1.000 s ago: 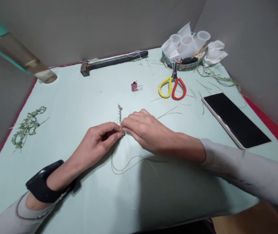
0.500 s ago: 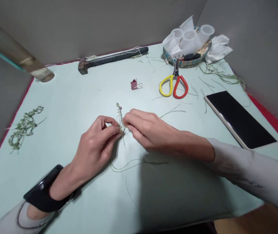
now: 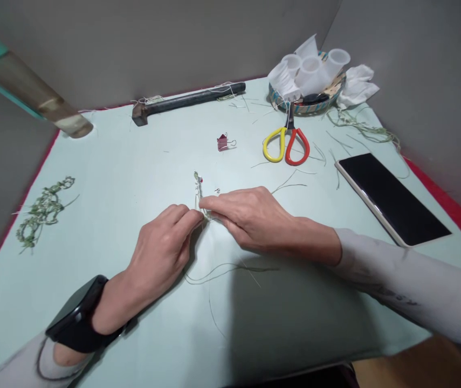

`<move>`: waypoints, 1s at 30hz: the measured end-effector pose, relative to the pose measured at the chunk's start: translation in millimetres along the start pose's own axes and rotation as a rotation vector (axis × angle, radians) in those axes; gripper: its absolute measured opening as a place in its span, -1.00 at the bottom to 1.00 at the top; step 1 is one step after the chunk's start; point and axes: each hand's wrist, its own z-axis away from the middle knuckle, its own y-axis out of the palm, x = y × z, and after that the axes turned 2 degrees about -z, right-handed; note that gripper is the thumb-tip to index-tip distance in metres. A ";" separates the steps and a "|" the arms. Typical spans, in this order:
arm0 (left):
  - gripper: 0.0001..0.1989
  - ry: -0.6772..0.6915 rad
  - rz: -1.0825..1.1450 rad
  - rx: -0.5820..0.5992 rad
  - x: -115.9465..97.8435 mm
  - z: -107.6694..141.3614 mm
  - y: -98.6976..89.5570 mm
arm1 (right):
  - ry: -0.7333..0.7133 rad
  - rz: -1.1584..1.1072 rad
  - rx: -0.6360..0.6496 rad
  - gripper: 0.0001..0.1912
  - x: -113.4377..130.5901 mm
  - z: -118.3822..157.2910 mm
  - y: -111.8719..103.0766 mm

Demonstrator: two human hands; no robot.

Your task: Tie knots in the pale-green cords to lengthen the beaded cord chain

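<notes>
A narrow knotted strip of pale green and white thread (image 3: 197,186), with a small red spot at its upper end, lies at the middle of the table. Its lower strands run into the fingers of both hands. My left hand (image 3: 165,237) is closed, thumb and index pinching the strands from the left. From the right, my right hand (image 3: 250,215) pinches at the same spot, its fingers stretched together over the thumb. The exact knot between the fingertips is hidden. Loose green threads (image 3: 214,275) trail on the table just below the hands.
Behind stand a maroon binder clip (image 3: 222,143), scissors (image 3: 286,145), a hammer (image 3: 190,101) and a basket (image 3: 303,108) of white plastic cups. A phone (image 3: 394,199) lies right, a knotted green thread piece (image 3: 46,210) left. A bottle (image 3: 32,86) stands back left.
My left fingers have folded closer together over the strands. My right hand has flattened and its fingertips have shifted slightly left and down, covering more of the strip's lower end.
</notes>
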 end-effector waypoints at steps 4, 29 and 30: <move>-0.75 0.027 0.019 0.002 2.7 1.1 0.7 | -0.021 0.000 -0.005 -0.54 -2.2 -0.4 4.4; -0.74 -0.231 0.039 0.175 17.2 18.5 -59.3 | 0.060 -0.304 -0.157 -0.84 -17.1 -7.7 19.9; -0.74 -0.261 0.001 0.164 26.0 21.4 -70.3 | 0.064 -0.309 -0.160 -0.85 -17.5 -7.8 20.1</move>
